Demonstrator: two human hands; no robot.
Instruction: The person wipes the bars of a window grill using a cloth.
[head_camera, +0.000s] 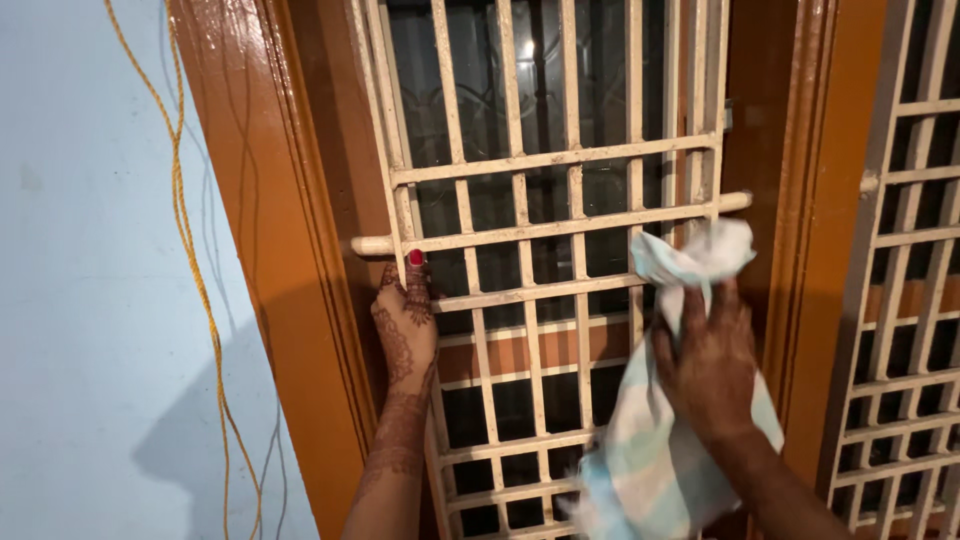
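My left hand (405, 325) grips an upright bar of the cream window grille (540, 225), fingers curled tight. Right of it, my right hand (710, 365) presses a pale striped cloth (650, 460) against the bars, bunched upward, hanging lengthwise down. Wiping looks midway; the lower bars probably remain.

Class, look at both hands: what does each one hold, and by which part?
The right hand grips a striped cloth around its bunched upper part. The left hand clasps a bar at the left edge of the window grille.
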